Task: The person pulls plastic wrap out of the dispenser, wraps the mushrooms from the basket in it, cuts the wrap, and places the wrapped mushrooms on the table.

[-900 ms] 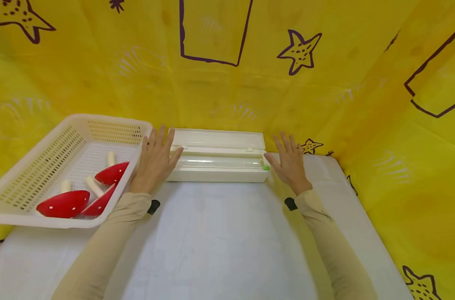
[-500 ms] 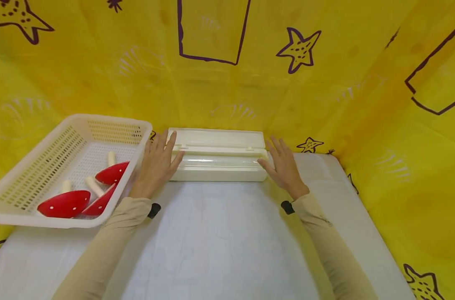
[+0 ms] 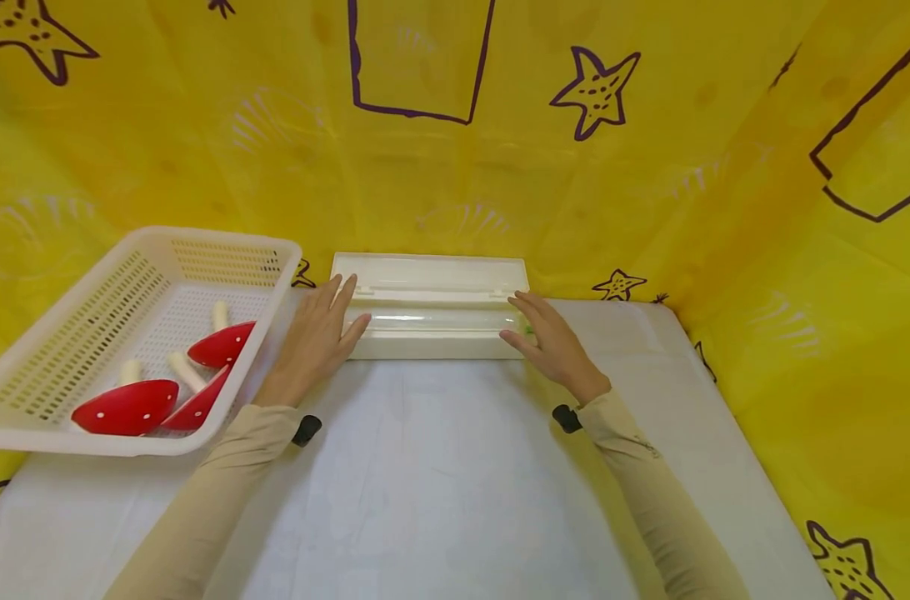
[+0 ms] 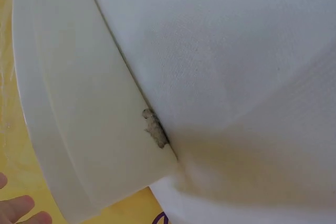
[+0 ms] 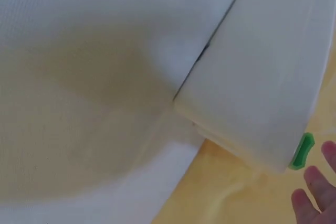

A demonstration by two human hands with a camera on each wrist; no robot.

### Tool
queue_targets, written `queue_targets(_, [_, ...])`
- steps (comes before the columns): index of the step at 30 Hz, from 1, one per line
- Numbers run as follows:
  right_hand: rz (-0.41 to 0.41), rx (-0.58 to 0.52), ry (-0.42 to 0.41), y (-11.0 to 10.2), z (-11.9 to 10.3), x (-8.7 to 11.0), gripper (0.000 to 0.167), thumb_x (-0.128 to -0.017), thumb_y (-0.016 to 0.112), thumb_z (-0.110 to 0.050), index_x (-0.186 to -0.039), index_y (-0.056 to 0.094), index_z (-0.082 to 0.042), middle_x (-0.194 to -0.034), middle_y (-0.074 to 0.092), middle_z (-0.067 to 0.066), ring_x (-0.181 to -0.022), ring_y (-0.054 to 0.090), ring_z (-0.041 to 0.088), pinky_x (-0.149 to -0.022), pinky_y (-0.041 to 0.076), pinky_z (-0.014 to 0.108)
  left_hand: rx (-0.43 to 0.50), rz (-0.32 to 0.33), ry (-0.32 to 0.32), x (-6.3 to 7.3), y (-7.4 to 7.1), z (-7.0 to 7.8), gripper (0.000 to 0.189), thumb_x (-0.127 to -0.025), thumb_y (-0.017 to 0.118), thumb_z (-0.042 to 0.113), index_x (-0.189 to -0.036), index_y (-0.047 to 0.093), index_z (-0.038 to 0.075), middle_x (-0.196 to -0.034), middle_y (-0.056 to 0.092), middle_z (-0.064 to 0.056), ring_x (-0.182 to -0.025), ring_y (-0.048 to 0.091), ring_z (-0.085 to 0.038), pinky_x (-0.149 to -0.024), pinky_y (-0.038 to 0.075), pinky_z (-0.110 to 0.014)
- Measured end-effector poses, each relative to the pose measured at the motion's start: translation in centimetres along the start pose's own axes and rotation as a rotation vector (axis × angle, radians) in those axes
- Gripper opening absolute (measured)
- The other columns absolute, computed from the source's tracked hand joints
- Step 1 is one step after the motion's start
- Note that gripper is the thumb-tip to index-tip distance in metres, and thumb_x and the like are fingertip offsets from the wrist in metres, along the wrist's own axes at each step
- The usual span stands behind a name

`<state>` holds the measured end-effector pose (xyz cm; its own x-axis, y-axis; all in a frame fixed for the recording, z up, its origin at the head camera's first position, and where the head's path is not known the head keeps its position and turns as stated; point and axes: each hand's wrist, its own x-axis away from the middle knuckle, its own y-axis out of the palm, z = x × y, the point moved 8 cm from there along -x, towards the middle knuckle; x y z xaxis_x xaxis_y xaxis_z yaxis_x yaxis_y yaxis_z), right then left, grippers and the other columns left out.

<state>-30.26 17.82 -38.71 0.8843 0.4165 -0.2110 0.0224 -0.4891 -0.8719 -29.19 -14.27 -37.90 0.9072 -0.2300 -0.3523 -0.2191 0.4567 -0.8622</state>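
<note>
One long white box (image 3: 436,347) lies at the far edge of one white table (image 3: 440,483), glossy, lid (image 3: 428,271) back, one clear roll (image 3: 440,320) inside, one green tab (image 5: 302,151); left hand (image 3: 310,343) and right hand (image 3: 556,343) flank it, fingers extended; one basket (image 3: 125,447) holds three red-capped mushroom shapes (image 3: 128,408)

One slotted basket (image 3: 155,447) here, and look inside: three red caps (image 3: 125,408), yes, three, and three pale stems (image 3: 220,316) with them! Over to the long white box (image 3: 436,347), just the one, with one roll (image 3: 440,321) and one green tab (image 5: 302,151). Two sleeves (image 3: 188,500), two black wrist pieces (image 3: 307,431), and one single tabletop (image 3: 440,467)!
</note>
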Motion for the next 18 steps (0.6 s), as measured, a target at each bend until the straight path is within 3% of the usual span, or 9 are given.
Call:
queue_targets(9, [-0.040, -0.076, 0.020, 0.8, -0.4, 0.1, 0.060, -0.099, 0.059, -0.041, -0.146, 0.046, -0.007, -0.154, 0.043, 0.012, -0.144, 0.036, 0.034, -0.118, 0.029, 0.053, 0.088, -0.010, 0.019, 0.8, 0.1, -0.1, 0.057, -0.100, 0.056, 0.027, -0.147, 0.041, -0.002, -0.147, 0.045, -0.027, -0.137, 0.040, -0.044, -0.117, 0.027, -0.055])
queue_targets(18, [-0.021, -0.069, -0.011, 0.8, -0.3, -0.3, 0.046, -0.098, 0.062, -0.029, -0.137, 0.056, -0.004, -0.141, 0.056, 0.017, -0.134, 0.048, 0.037, -0.113, 0.037, 0.053, 0.153, -0.103, -0.019, 1.3, 0.7, -0.4, 0.053, -0.100, 0.058, 0.028, -0.144, 0.047, 0.001, -0.145, 0.049, -0.022, -0.136, 0.042, -0.040, -0.115, 0.030, -0.055])
